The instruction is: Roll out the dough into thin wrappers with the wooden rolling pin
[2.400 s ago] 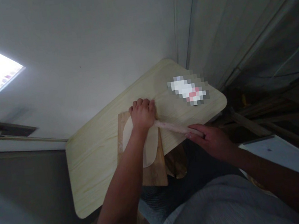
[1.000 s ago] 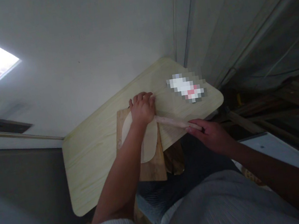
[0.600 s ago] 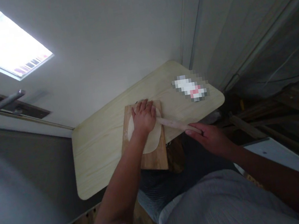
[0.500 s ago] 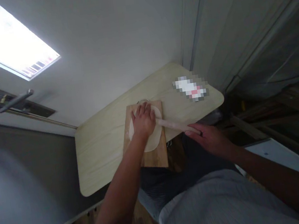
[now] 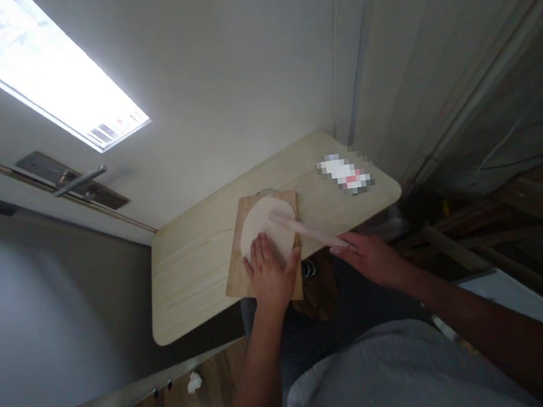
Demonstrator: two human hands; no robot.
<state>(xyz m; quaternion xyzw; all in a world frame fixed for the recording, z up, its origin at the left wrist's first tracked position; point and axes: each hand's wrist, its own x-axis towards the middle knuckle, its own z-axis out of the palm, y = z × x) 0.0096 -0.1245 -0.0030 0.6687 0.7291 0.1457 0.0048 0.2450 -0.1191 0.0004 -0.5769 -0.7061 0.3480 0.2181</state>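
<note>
A flat round of rolled dough [image 5: 259, 222] lies on a wooden cutting board [image 5: 236, 279] with a metal handle at its far end. My left hand [image 5: 272, 274] rests on the near part of the dough, fingers spread and palm down. In my right hand [image 5: 367, 257] is the near end of a thin wooden rolling pin [image 5: 316, 233], gripped beside the board. The pin's far end reaches over the dough and looks smeared by motion. Whether it touches the dough I cannot tell.
The board sits on a pale wooden table [image 5: 185, 276] with rounded corners, against a white door with a metal handle [image 5: 81, 181]. A blurred-out white and red item [image 5: 347, 173] lies at the table's right end. Crumpled white paper [image 5: 194, 382] is on the floor.
My left hand has slid from the far part of the dough toward its near edge, uncovering the top. The rolling pin stays in my right hand, its far end now over the dough. The view has shifted slightly.
</note>
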